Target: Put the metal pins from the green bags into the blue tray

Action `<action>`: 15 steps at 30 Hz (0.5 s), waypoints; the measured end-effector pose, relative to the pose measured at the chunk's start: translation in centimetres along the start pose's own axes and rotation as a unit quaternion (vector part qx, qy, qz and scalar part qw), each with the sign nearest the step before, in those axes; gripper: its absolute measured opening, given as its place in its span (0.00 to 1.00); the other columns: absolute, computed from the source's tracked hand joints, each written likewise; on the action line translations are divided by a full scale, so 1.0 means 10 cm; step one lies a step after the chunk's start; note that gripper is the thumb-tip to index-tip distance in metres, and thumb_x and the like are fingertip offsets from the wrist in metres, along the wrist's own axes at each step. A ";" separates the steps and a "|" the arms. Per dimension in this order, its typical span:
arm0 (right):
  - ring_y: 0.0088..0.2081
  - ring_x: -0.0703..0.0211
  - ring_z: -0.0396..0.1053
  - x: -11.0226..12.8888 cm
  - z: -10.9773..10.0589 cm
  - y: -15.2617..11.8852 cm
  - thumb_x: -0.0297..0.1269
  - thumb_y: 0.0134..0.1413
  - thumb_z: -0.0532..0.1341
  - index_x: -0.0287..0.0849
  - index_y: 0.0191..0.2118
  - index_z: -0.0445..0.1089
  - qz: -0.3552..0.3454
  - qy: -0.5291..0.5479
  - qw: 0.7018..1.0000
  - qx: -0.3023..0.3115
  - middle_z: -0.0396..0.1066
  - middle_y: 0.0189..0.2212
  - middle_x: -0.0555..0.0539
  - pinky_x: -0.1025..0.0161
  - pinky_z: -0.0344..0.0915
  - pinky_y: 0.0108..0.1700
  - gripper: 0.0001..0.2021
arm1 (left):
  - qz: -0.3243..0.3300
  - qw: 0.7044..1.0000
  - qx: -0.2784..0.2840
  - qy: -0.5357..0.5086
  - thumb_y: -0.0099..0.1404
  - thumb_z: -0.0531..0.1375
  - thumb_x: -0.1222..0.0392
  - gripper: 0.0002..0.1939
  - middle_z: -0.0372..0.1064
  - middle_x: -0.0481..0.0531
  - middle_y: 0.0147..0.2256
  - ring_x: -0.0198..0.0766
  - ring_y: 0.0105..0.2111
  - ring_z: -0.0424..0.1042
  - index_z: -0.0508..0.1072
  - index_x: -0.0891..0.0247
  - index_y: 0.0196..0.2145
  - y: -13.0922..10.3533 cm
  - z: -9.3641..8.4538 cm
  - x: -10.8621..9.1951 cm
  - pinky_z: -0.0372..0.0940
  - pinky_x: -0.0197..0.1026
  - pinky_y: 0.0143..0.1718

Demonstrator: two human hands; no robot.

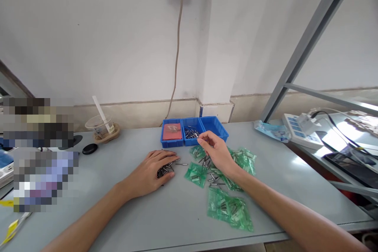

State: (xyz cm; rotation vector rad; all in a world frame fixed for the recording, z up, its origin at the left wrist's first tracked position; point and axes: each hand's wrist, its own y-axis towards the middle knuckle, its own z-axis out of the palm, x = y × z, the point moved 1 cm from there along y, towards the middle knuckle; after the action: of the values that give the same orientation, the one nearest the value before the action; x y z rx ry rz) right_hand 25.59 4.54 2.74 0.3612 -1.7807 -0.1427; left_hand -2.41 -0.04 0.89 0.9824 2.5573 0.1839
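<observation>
My left hand (155, 171) rests on the table, its curved fingers cupped around a small heap of metal pins (165, 168). One loose pin (181, 164) lies just beyond its fingertips. At the front edge of the middle blue bin (193, 120), my right hand (215, 149) has thumb and forefinger pinched together; whatever is between them is too small to make out. That bin holds several metal pins (191, 133). Below the right hand, more loose pins (215, 180) lie among green plastic bags (196, 174), partly hidden by the hand and wrist.
A pink packet (172, 131) fills the left bin; a third blue bin (214, 126) adjoins on the right. Nearer me lies another green bag (230, 209). A cup with a straw (102, 124) and a black oval object (90, 149) are left; a power strip (301, 130) is right.
</observation>
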 end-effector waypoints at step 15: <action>0.27 0.61 0.61 -0.01 0.02 -0.01 0.53 0.69 0.58 0.48 0.44 0.71 0.027 0.056 0.998 0.029 0.70 0.37 0.50 0.62 0.61 0.29 0.14 | -0.001 1.000 0.003 0.001 0.77 0.58 0.49 0.24 0.65 0.52 0.65 0.51 0.64 0.65 0.66 0.47 0.68 0.00 -0.02 -0.02 0.60 0.57 0.65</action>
State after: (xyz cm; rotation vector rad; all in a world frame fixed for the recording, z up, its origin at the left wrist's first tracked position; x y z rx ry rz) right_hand 25.45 4.41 2.57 0.3555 -1.6838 -0.0328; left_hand -2.35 -0.17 1.13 0.9820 2.5624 0.1767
